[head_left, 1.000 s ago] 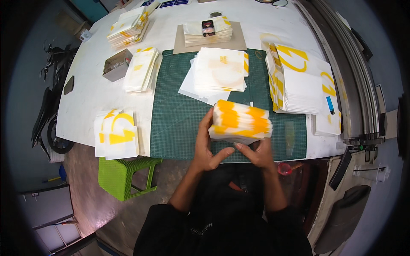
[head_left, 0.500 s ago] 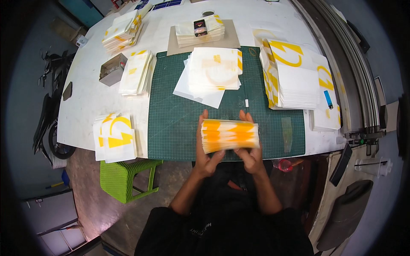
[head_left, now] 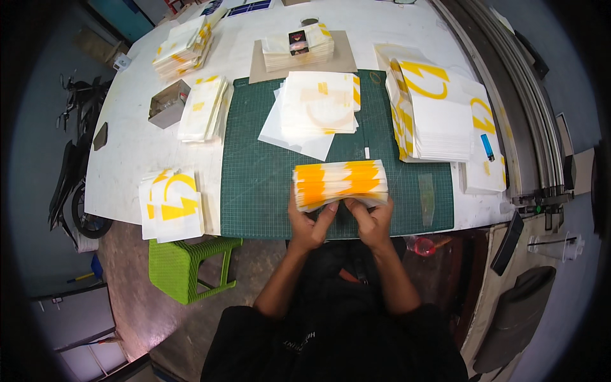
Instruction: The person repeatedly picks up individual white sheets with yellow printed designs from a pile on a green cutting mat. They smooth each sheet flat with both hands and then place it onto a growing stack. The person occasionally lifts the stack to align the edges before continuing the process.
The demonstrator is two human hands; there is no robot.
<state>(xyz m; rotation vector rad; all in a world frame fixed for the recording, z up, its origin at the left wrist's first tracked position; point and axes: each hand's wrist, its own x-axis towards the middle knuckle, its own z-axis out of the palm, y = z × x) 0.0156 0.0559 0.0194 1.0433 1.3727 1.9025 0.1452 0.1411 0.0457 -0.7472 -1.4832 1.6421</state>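
Between my two hands I hold a thick stack of white-and-yellow papers [head_left: 340,181], its layered edges turned up and slightly fanned. My left hand [head_left: 310,226] grips the stack's left end, and my right hand [head_left: 372,223] grips its right end. Both thumbs press against the near side, while most fingers are hidden behind the papers. The stack is above the near part of a green cutting mat [head_left: 267,197]. Beyond it, a pile of white sheets with yellow print [head_left: 318,105] lies on the mat, with plain white sheets [head_left: 296,140] sticking out beneath.
A tall stack of printed papers [head_left: 439,121] and a blue lighter [head_left: 487,146] are at right. More papers [head_left: 175,207] lie front left, near a green stool [head_left: 175,270]. An open box [head_left: 167,108] and another stack [head_left: 205,108] stand left; a weighted pile [head_left: 273,57] sits behind.
Both hands have moved the stack slightly away from me over the mat. Its near side now bows upward in the middle, where the thumbs have come closer together.
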